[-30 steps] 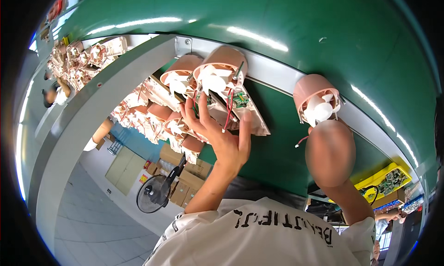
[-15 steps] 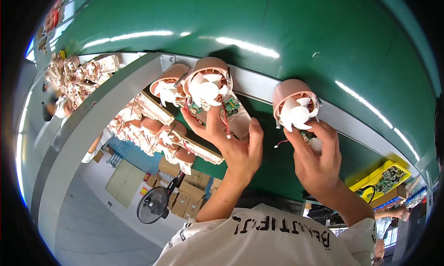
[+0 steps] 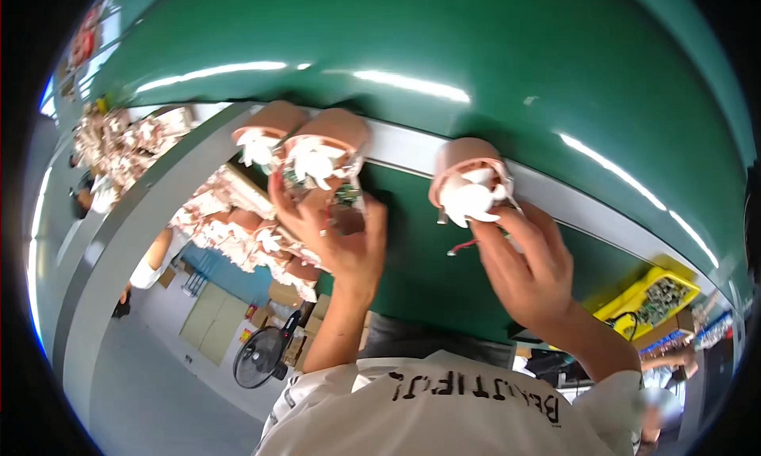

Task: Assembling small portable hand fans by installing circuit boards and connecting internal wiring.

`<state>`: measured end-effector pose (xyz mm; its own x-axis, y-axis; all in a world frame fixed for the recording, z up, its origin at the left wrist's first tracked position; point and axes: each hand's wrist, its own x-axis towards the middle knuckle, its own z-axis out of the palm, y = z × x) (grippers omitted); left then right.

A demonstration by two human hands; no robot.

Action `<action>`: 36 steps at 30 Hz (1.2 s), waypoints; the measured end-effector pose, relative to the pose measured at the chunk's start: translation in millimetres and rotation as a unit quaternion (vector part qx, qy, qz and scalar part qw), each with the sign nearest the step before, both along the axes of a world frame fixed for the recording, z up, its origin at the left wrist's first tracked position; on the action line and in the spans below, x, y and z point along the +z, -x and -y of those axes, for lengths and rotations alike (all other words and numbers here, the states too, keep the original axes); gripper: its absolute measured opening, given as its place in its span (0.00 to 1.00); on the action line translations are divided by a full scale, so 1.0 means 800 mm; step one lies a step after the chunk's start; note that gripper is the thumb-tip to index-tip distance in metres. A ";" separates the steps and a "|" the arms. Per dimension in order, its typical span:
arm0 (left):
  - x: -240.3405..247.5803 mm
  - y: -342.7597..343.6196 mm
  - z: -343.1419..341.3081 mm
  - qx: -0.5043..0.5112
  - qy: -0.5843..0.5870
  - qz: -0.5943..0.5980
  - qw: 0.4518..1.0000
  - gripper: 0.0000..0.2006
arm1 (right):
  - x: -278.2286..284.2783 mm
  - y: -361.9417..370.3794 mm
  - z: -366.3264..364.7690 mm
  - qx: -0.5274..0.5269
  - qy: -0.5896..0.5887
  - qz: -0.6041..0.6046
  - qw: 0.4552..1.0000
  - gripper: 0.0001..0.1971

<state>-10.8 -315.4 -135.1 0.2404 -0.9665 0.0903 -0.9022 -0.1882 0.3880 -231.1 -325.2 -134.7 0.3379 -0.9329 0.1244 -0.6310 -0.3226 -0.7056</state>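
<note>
My left hand (image 3: 337, 238) is closed on a pink fan unit (image 3: 337, 131) with white blades and an open base showing green circuit board. Right beside it, to the left, stands another pink fan unit (image 3: 273, 119). Further right, my right hand (image 3: 527, 262) grips a third pink fan unit (image 3: 468, 155) at its lower part, its fingers just under the white blades. A short red lead (image 3: 461, 248) with a white plug hangs from this one; my hand hides most of its base.
Many similar pink fan parts (image 3: 230, 214) are piled to the left, past a grey metal frame bar (image 3: 119, 234). A yellow bin (image 3: 646, 305) of small parts lies at the right. The green bench (image 3: 444, 36) has a pale rail along it. A black standing fan (image 3: 261, 357) is lower left.
My left hand and its fan unit have shifted left, close beside the leftmost unit. My right hand has also moved somewhat left with its fan unit. The view has shifted slightly too.
</note>
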 end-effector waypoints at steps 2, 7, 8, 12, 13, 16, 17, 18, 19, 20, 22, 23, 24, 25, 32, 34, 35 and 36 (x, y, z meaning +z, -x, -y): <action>0.006 -0.006 0.005 -0.019 -0.015 -0.019 1.000 0.23 | 0.000 0.007 0.005 0.016 0.006 0.025 1.000 0.15; 0.000 -0.010 0.007 -0.015 0.009 -0.042 0.999 0.22 | 0.012 0.033 0.011 0.013 0.010 0.039 0.999 0.17; 0.002 -0.012 0.008 -0.017 0.011 -0.038 0.999 0.22 | 0.015 0.037 0.012 0.011 0.006 0.038 0.999 0.18; 0.007 -0.019 0.012 -0.026 0.022 -0.039 0.999 0.22 | 0.017 0.051 0.011 -0.008 -0.004 0.035 0.999 0.18; 0.010 -0.019 0.015 -0.030 0.021 -0.031 0.999 0.22 | 0.017 0.054 0.011 -0.019 -0.003 0.028 0.999 0.18; 0.008 -0.016 0.024 -0.040 0.016 -0.036 0.998 0.22 | 0.018 0.070 0.011 -0.057 -0.016 0.017 0.998 0.20; 0.008 -0.016 0.022 -0.036 0.016 -0.056 0.998 0.22 | 0.020 0.074 0.011 -0.060 -0.018 0.016 0.998 0.20; 0.010 -0.017 0.025 -0.056 0.005 -0.040 0.998 0.21 | 0.019 0.080 0.012 -0.068 -0.016 0.012 0.997 0.19; 0.004 -0.020 0.020 -0.033 0.018 -0.125 0.991 0.21 | 0.022 0.083 0.014 -0.073 -0.022 0.008 0.997 0.19; 0.010 -0.019 0.023 -0.033 0.029 -0.130 0.990 0.21 | 0.023 0.084 0.019 -0.067 -0.017 0.016 0.997 0.19; 0.018 -0.027 0.023 -0.031 0.045 -0.075 0.996 0.23 | 0.022 0.087 0.017 -0.062 -0.022 0.029 0.997 0.19; 0.013 -0.024 0.028 -0.036 0.049 -0.069 0.996 0.22 | 0.022 0.094 0.019 -0.073 -0.018 0.009 0.997 0.19; 0.010 -0.016 0.036 -0.041 0.051 -0.063 0.996 0.22 | 0.022 0.101 0.021 -0.085 -0.014 -0.011 0.996 0.19; 0.013 -0.004 0.044 -0.017 0.032 -0.097 0.995 0.21 | 0.023 0.106 0.024 -0.097 -0.015 -0.004 0.995 0.19; 0.003 -0.032 0.050 -0.067 0.014 0.058 0.996 0.18 | 0.026 0.120 0.028 -0.123 -0.043 -0.027 0.991 0.17; -0.012 -0.022 0.053 -0.003 0.027 -0.053 0.998 0.17 | 0.025 0.142 0.013 -0.144 -0.032 -0.030 0.989 0.18; -0.019 -0.013 0.053 0.012 0.017 -0.064 0.998 0.17 | 0.017 0.141 0.009 -0.149 -0.040 -0.005 0.988 0.18; -0.010 -0.004 0.065 0.015 0.008 -0.061 0.998 0.18 | 0.017 0.141 0.008 -0.145 -0.050 -0.021 0.988 0.18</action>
